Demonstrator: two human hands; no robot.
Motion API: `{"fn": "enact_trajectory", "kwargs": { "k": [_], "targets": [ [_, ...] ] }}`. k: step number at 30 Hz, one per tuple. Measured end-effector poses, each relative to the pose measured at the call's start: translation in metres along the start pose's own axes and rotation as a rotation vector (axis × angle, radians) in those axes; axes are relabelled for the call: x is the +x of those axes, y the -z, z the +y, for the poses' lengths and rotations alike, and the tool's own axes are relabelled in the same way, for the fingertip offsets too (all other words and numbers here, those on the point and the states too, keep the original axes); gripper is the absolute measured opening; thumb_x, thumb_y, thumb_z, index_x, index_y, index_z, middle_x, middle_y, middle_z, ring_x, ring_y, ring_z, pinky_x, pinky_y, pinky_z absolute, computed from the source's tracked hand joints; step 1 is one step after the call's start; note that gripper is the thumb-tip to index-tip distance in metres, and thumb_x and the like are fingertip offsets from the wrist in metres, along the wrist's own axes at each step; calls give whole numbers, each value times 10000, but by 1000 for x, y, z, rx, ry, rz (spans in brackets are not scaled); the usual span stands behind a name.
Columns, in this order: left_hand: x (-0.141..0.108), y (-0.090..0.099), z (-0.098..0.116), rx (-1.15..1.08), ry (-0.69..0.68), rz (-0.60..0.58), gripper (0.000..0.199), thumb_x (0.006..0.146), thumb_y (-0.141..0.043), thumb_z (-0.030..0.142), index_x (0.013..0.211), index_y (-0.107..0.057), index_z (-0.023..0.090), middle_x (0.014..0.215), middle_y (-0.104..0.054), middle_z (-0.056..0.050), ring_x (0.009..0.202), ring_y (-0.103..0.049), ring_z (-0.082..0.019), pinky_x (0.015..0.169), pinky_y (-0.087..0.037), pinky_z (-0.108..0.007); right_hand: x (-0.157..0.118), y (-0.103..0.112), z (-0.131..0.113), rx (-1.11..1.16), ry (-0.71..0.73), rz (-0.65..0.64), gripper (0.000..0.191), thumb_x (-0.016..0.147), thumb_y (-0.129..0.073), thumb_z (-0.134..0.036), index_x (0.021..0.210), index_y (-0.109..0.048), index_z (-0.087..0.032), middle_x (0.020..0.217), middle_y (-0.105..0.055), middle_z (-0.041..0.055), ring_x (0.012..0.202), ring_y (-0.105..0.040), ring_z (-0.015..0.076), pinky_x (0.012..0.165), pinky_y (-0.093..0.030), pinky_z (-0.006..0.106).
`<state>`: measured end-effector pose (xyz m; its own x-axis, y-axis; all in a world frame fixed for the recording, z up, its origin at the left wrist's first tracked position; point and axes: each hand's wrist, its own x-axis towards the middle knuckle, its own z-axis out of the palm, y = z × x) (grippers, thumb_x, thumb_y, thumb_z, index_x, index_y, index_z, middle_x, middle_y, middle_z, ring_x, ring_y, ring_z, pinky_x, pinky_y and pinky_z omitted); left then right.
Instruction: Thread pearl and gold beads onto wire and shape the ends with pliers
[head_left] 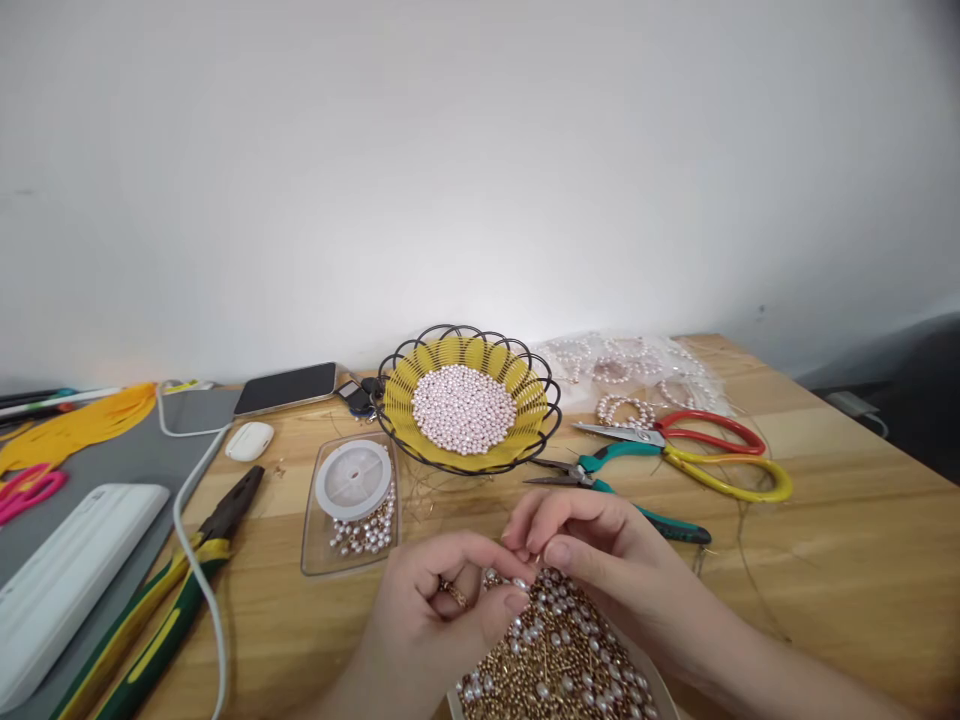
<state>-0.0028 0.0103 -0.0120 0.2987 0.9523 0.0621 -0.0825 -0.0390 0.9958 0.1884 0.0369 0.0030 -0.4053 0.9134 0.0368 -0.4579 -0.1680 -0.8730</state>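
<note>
Over a container of gold beads and pearls (555, 660) at the bottom centre, my two hands meet fingertip to fingertip. My left hand (450, 610), with a ring on one finger, pinches a small pearl bead (520, 583) between thumb and forefinger. My right hand (600, 550) has its thumb and fingers pressed together just above the container, at something too small to make out. Behind them stands a yellow basket with a black looped rim (536, 400), holding many pale pink beads (463, 408). A clear tray (315, 550) with a white spool (353, 480) and loose pearls lies to the left.
Teal pliers (619, 455) and scissors with red and yellow handles (720, 470) lie right of the basket, before bagged bead loops (637, 365). Green-yellow pliers (202, 560), a white cable (184, 510), a phone (289, 388) and a white power strip (75, 580) are leftward.
</note>
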Motion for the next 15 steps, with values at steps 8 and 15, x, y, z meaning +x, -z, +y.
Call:
{"fn": "enact_trajectory", "kwargs": {
  "k": [8, 15],
  "targets": [
    [0, 1, 12, 117, 25, -21, 129, 858, -773, 315, 856, -812, 192, 545, -257, 97, 482, -206, -74, 457, -152, -220, -6, -3, -2, -33, 42, -32, 42, 850, -840, -329, 851, -834, -288, 911, -764, 23, 859, -691, 145, 793, -542, 262],
    [-1, 6, 14, 301, -110, -88, 44, 874, -748, 223, 861, -766, 185, 538, -226, 113, 437, -206, -61, 411, -141, -201, -7, -2, -1, -100, 56, -68, 45, 889, -797, -247, 892, -834, -273, 914, -749, 25, 851, -682, 135, 775, -537, 245]
  ]
}}
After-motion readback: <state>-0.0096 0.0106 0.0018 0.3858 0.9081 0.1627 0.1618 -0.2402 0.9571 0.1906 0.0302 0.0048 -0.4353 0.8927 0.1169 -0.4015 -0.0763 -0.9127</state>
